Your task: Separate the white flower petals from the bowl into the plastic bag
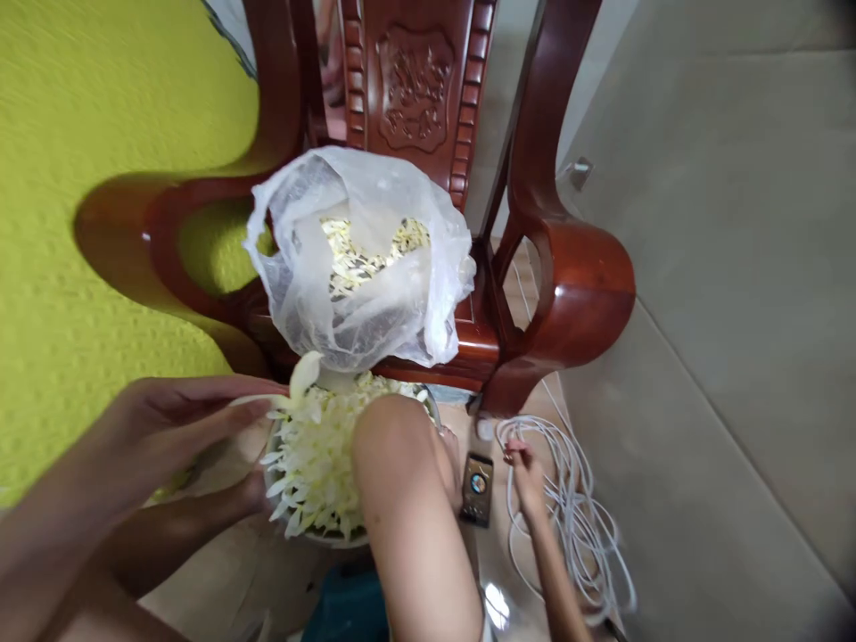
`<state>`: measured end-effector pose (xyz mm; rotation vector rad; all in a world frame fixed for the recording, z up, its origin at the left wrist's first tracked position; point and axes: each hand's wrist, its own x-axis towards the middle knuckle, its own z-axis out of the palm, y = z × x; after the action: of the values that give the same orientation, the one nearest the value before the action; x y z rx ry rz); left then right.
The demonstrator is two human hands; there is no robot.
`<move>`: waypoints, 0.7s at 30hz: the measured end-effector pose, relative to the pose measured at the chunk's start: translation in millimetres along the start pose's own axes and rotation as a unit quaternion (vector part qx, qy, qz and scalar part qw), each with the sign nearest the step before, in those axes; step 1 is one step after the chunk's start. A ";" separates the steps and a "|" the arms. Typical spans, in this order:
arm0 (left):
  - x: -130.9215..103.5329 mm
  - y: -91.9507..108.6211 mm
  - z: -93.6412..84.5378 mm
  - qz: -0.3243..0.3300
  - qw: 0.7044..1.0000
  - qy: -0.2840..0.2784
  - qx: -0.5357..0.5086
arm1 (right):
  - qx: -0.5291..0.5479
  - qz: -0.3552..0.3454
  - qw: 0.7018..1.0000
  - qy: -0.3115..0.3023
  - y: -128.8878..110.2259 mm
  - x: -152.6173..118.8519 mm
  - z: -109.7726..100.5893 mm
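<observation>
Between the thumb and fingers of my left hand is the stem end of a white flower, above the left edge of a bowl heaped with white-yellow flowers. A raised knee covers the bowl's right part. Off to the right, my right hand is over coiled white cable, its fingers curled together; what they hold, if anything, is too small to make out. A phone with a lit screen lies left of that hand.
An open translucent plastic bag with pale flowers inside sits on a carved reddish-brown wooden chair beyond the bowl. Yellow-green textured fabric spreads at the left. A teal object stands below the bowl, and a tiled wall rises at the right.
</observation>
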<state>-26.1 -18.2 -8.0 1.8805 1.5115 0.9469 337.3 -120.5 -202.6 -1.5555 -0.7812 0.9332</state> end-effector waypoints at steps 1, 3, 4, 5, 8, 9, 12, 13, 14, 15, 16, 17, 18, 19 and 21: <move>5.8 2.7 -2.9 -0.041 0.998 -0.018 -0.035 | 0.003 -0.020 1.000 0.019 -19.2 8.2 4.0; 15.8 5.4 -7.1 -0.110 0.985 -0.052 -0.124 | 0.017 -0.072 0.996 0.047 -67.8 18.2 20.5; 19.7 5.6 -8.3 -0.122 0.977 -0.064 -0.162 | 0.021 -0.103 0.994 0.032 -96.3 18.5 32.8; 22.8 5.2 -9.1 -0.125 0.973 -0.061 -0.186 | 0.000 -0.162 0.987 0.003 -126.4 15.4 47.3; 27.5 4.4 -11.3 -0.099 0.966 -0.048 -0.233 | -0.111 -0.354 0.900 -0.230 -213.0 -6.0 100.5; 27.8 5.0 -12.8 -0.094 0.964 -0.040 -0.246 | -0.149 -0.411 0.848 -0.298 -236.4 -13.1 120.2; 27.5 9.3 -21.3 -0.092 0.956 0.000 -0.278 | -0.272 -0.503 0.720 -0.392 -280.8 -21.0 176.7; 27.6 10.5 -25.3 -0.094 0.954 0.016 -0.283 | -0.304 -0.517 0.690 -0.406 -287.4 -19.1 192.4; 28.0 11.2 -29.6 -0.097 0.952 0.033 -0.287 | -0.327 -0.526 0.667 -0.414 -290.9 -15.7 205.7; 28.7 11.3 -33.8 -0.101 0.950 0.049 -0.291 | -0.342 -0.532 0.651 -0.420 -291.9 -11.9 216.5; 29.4 10.8 -37.6 -0.105 0.948 0.064 -0.292 | -0.348 -0.536 0.642 -0.423 -291.1 -8.2 224.8; 30.0 9.8 -40.8 -0.108 0.947 0.075 -0.293 | -0.345 -0.539 0.639 -0.425 -288.9 -5.0 231.0; 30.4 8.5 -43.1 -0.110 0.946 0.085 -0.292 | -0.335 -0.542 0.642 -0.426 -285.8 -2.6 235.5; 30.6 7.1 -44.3 -0.110 0.946 0.090 -0.291 | -0.319 -0.545 0.648 -0.426 -281.7 -0.8 238.6; 30.5 4.3 -43.3 -0.106 0.949 0.095 -0.283 | -0.282 -0.546 0.664 -0.426 -271.8 1.9 242.1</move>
<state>-54.3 9.9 27.3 1.2241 1.3239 1.3156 124.7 41.1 44.7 -0.6635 -2.5085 0.4022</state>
